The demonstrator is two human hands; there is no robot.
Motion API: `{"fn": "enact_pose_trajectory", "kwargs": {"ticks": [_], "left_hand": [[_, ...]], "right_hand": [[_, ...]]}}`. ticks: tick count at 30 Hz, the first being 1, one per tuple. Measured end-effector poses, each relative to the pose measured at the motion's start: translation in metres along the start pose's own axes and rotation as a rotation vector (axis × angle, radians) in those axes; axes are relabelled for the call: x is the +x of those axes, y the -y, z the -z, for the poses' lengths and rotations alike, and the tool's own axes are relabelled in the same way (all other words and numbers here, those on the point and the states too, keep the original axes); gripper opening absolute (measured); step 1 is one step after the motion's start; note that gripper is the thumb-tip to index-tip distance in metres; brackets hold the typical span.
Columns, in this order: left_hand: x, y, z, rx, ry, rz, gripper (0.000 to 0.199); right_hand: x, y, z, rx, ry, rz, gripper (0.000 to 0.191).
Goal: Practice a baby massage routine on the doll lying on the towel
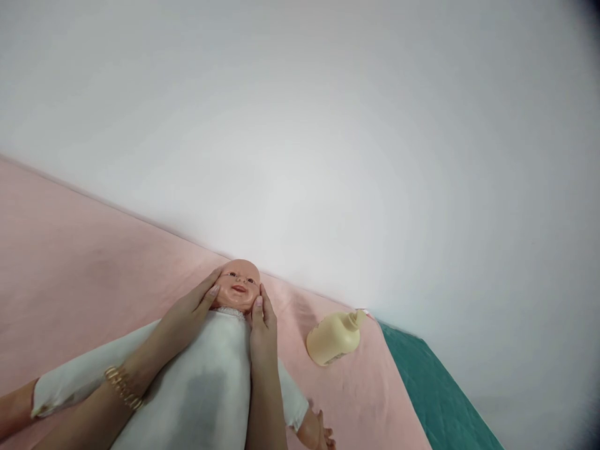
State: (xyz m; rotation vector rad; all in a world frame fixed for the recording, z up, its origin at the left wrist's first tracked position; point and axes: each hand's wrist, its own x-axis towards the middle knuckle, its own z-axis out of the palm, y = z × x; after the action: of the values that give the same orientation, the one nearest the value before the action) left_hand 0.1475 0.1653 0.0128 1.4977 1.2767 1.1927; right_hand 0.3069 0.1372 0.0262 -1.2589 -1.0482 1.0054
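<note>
Head view. Grasping doll (pixel 225 359) by head (pixel 240 281): cupped from left with left hand (pixel 197 303), from right with right hand (pixel 264 322), thumbs against cheeks (gold-coloured bracelet (pixel 122 387) worn on left forearm). Lying face up on pink sheet (pixel 94 250), head at far edge beside pale wall (pixel 304 144). Dressed in white, arms (pixel 94 367) spread left and right. Near doll, to right: yellow pump bottle (pixel 332 339). Farther right: green quilted surface (pixel 435 381).
</note>
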Motion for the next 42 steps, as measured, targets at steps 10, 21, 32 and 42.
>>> {"fn": "enact_pose_trajectory", "kwargs": {"ticks": [10,21,32,42], "left_hand": [[-0.003,-0.01,0.002,0.022,0.002,0.034,0.076],[-0.004,-0.007,0.0,-0.185,0.099,0.108,0.093],[-0.003,0.001,0.002,0.02,0.027,0.042,0.079],[0.001,0.006,-0.001,0.038,-0.012,0.013,0.074]], "right_hand": [[-0.004,0.006,-0.004,-0.033,-0.018,-0.001,0.076],[-0.002,-0.005,-0.003,-0.002,0.025,0.021,0.083],[-0.004,-0.002,-0.002,-0.032,-0.008,0.03,0.076],[0.001,-0.011,0.001,-0.007,-0.028,0.061,0.07]]}}
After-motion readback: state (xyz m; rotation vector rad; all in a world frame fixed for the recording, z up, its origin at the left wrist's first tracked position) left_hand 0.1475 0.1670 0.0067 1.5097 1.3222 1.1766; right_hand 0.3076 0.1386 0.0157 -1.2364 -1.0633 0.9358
